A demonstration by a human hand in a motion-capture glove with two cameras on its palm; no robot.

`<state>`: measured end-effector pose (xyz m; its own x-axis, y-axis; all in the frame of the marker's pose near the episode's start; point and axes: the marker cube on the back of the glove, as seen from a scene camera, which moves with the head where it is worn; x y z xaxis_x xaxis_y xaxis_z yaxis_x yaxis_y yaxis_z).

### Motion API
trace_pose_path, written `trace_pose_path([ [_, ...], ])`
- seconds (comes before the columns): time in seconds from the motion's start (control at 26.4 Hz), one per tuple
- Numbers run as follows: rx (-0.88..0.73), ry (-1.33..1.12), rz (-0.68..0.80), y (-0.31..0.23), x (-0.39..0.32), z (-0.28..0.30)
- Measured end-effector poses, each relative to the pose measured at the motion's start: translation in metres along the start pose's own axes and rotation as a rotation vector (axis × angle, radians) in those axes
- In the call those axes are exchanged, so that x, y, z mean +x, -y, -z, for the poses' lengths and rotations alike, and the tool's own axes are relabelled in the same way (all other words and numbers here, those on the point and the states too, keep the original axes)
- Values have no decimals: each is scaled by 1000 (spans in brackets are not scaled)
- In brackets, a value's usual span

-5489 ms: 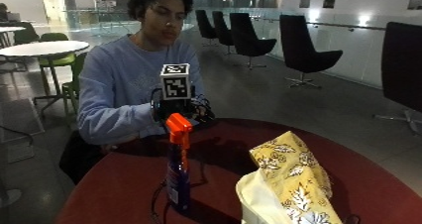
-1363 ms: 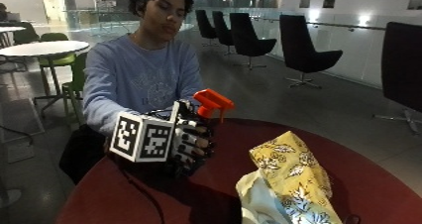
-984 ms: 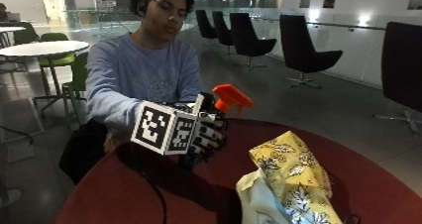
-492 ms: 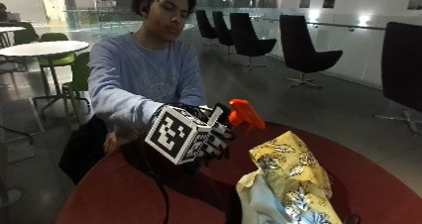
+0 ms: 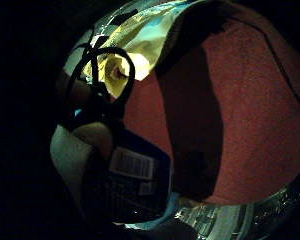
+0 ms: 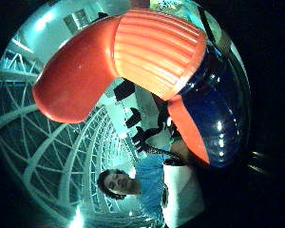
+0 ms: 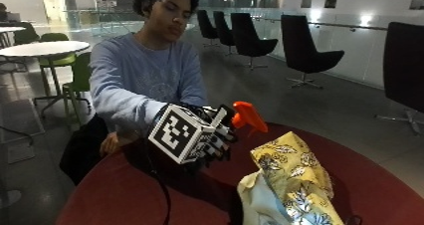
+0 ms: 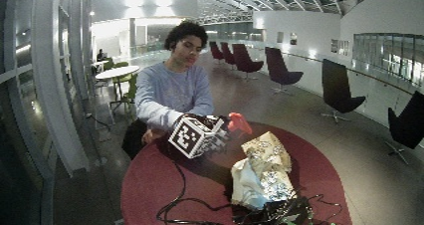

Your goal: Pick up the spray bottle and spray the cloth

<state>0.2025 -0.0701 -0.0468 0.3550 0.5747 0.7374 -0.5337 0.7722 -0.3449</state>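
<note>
gloved right hand (image 7: 211,141) raised above a round dark-red table (image 7: 119,195), fingers curled round a spray bottle (image 7: 246,116) and holding it off the surface. bottle tilted, orange nozzle poking out past the fingertips toward a cloth (image 7: 291,177). from the thumb side, ribbed orange plastic sprayer head (image 6: 133,61), smooth and curved, capping a glossy dark-blue body (image 6: 216,123) with small highlights. from the little finger side, blue label with a white barcode patch (image 5: 132,165) pressed close against the palm, matte red tabletop (image 5: 250,115) beyond the fingers. cloth yellow with a white leaf print, soft and crumpled into an upright heap with a pale blue-white fold at its base, standing on the table just beyond the fingertips, apart from the nozzle. forearm in a light blue sleeve (image 7: 129,98) reaching forward and down from the shoulder, back of the hand turned outward. bare hand (image 7: 112,143) resting at the table's edge, behind the gloved one.
</note>
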Motion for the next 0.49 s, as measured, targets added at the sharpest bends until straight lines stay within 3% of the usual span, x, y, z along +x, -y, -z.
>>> trace_pose_path([
  [0.49, 5, 8, -23, 0, 0, 0],
])
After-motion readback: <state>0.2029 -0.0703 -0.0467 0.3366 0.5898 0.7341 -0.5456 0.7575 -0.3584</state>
